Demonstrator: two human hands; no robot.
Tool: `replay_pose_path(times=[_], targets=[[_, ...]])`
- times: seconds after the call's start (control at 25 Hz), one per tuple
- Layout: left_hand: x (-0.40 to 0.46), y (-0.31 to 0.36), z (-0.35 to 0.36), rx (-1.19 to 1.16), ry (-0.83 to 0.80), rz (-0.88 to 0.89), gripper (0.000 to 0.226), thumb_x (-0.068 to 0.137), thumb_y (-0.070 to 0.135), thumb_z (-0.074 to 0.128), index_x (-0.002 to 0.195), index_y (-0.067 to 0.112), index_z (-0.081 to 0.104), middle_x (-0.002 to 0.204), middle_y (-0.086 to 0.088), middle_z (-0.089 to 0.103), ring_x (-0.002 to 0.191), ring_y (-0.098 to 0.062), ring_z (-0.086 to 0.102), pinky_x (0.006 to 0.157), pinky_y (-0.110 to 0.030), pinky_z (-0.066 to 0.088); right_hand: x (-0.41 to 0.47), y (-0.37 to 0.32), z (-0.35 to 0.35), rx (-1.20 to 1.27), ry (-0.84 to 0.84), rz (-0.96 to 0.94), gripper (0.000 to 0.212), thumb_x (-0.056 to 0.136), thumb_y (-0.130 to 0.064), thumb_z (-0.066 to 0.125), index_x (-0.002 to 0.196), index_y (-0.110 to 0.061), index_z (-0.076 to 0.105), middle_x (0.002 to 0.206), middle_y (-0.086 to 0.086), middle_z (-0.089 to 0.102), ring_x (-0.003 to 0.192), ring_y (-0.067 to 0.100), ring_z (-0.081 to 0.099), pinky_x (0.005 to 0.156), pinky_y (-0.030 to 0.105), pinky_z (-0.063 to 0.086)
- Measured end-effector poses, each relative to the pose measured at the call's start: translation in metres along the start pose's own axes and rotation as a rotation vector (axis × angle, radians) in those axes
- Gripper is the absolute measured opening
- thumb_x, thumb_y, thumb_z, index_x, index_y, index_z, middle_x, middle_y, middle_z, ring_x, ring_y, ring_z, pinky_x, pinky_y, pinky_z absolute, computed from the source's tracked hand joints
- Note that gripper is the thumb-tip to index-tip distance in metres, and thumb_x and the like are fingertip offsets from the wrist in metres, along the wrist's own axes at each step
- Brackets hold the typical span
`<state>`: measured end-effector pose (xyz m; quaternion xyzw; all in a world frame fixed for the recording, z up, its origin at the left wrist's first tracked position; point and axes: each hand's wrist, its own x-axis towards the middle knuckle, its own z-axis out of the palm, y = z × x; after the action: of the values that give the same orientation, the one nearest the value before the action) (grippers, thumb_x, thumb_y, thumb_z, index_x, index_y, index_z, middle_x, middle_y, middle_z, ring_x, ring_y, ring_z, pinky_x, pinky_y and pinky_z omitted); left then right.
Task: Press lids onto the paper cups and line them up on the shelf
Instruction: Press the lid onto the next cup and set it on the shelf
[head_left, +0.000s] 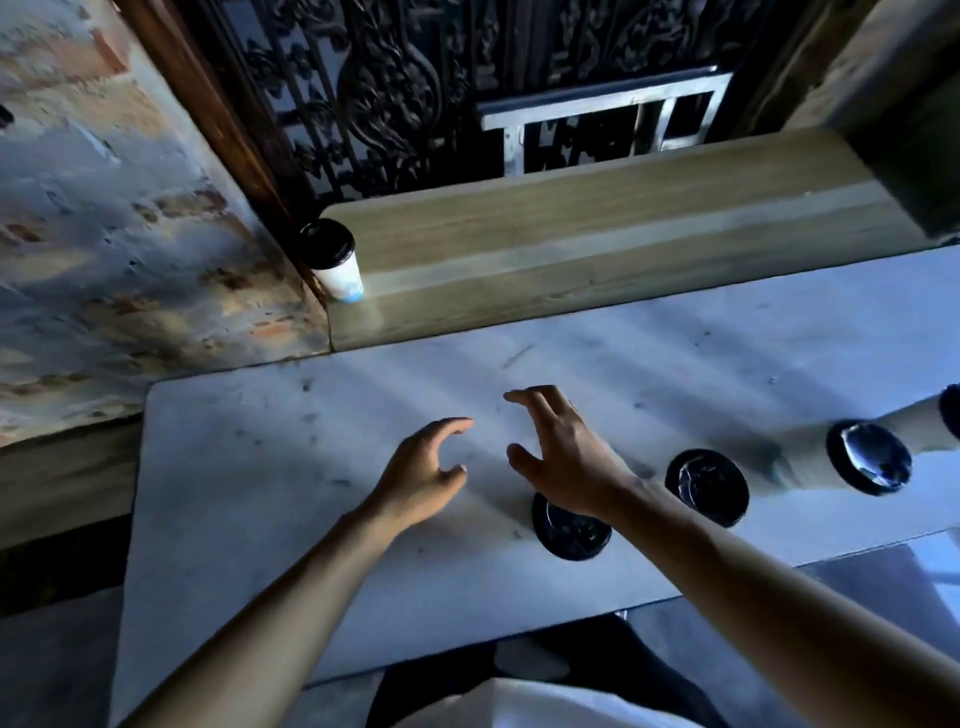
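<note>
The big pale grey stone table (270, 467) stands below a long wooden shelf (597, 228). Both bare hands, left hand (423, 475) and right hand (563, 457), hover spread and empty. One white paper cup with a black lid (335, 260) stands on the shelf's left end. More lidded cups (707, 486) stand on the table.

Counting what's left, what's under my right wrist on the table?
A black-lidded cup stands under the right hand; the wrist covers the lid's far edge, and the cup's body is hidden below its lid.
</note>
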<state>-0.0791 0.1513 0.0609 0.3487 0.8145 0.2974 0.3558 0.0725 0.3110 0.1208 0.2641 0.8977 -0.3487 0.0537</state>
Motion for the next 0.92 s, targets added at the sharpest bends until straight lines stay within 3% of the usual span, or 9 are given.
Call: replay_pose_path(times=[0.16,0.24,0.32,0.4,0.52,0.68,0.76,0.84,0.92], targets=[[-0.038,0.023,0.056,-0.036,-0.073,-0.118,0.083,0.082,0.008,0.071,0.154,0.028,0.038,0.157,0.009,0.046,0.146,-0.010,0.041,0.115,-0.022,0.033,-0.035,0.024,0.002,-0.086,-0.076,-0.113,0.066,0.090,-0.031,0.063,0.150,-0.018,0.041,0.145,0.011,0.045,0.133,0.034,0.045,0.111,0.035,0.032],[-0.051,0.038,0.085,-0.034,-0.055,-0.183,0.092,0.080,0.011,0.078,0.158,0.027,0.032,0.162,0.007,0.039,0.147,-0.013,0.038,0.115,-0.027,0.036,-0.050,0.038,0.002,-0.105,-0.146,-0.149,0.071,0.087,-0.034,0.065,0.151,-0.019,0.040,0.147,0.013,0.042,0.135,0.035,0.042,0.114,0.038,0.031],[-0.055,0.048,0.106,-0.026,-0.036,-0.195,0.091,0.072,0.013,0.082,0.150,0.033,0.041,0.153,0.005,0.052,0.137,-0.015,0.052,0.110,-0.039,0.049,-0.063,0.050,0.004,-0.130,-0.194,-0.181,0.076,0.083,-0.039,0.068,0.152,-0.022,0.039,0.151,0.014,0.038,0.138,0.036,0.039,0.115,0.041,0.030],[-0.060,0.055,0.127,-0.058,0.010,-0.223,0.085,0.065,0.018,0.086,0.138,0.041,0.048,0.135,0.015,0.063,0.121,-0.008,0.063,0.099,-0.042,0.056,-0.073,0.063,0.003,-0.171,-0.244,-0.235,0.084,0.080,-0.044,0.070,0.154,-0.026,0.034,0.156,0.014,0.033,0.142,0.037,0.034,0.117,0.044,0.030],[-0.069,0.067,0.145,-0.129,0.086,-0.318,0.097,0.071,0.017,0.090,0.151,0.033,0.038,0.138,0.017,0.053,0.124,-0.003,0.052,0.101,-0.024,0.044,-0.077,0.079,0.004,-0.192,-0.341,-0.266,0.097,0.080,-0.040,0.075,0.159,-0.032,0.020,0.159,0.011,0.024,0.143,0.037,0.032,0.114,0.050,0.039],[-0.067,0.083,0.157,-0.160,0.125,-0.422,0.069,0.084,0.001,0.073,0.146,0.020,0.049,0.125,0.003,0.062,0.107,-0.010,0.053,0.074,-0.013,0.040,-0.074,0.082,0.002,-0.161,-0.352,-0.283,0.096,0.078,-0.027,0.076,0.157,-0.031,0.022,0.150,0.011,0.030,0.128,0.041,0.049,0.098,0.050,0.052],[-0.066,0.082,0.155,-0.173,0.090,-0.370,0.060,0.085,-0.001,0.072,0.140,0.017,0.054,0.115,0.004,0.064,0.105,-0.013,0.058,0.061,-0.006,0.039,-0.073,0.079,-0.005,-0.105,-0.357,-0.230,0.095,0.077,-0.028,0.077,0.156,-0.033,0.024,0.147,0.010,0.033,0.123,0.041,0.054,0.096,0.046,0.053],[-0.072,0.075,0.146,-0.256,0.072,-0.282,0.060,0.081,0.004,0.082,0.132,0.024,0.058,0.113,0.013,0.069,0.107,-0.006,0.066,0.071,-0.003,0.045,-0.072,0.071,-0.018,-0.011,-0.350,-0.184,0.095,0.075,-0.033,0.079,0.155,-0.035,0.027,0.143,0.009,0.038,0.120,0.037,0.057,0.093,0.042,0.053],[-0.085,0.075,0.128,-0.349,0.047,-0.212,0.058,0.076,0.021,0.088,0.126,0.030,0.061,0.117,0.011,0.073,0.108,0.000,0.068,0.086,-0.020,0.054,-0.069,0.063,-0.035,0.059,-0.342,-0.162,0.089,0.076,-0.037,0.081,0.152,-0.036,0.033,0.137,0.007,0.047,0.118,0.029,0.058,0.090,0.033,0.049]])
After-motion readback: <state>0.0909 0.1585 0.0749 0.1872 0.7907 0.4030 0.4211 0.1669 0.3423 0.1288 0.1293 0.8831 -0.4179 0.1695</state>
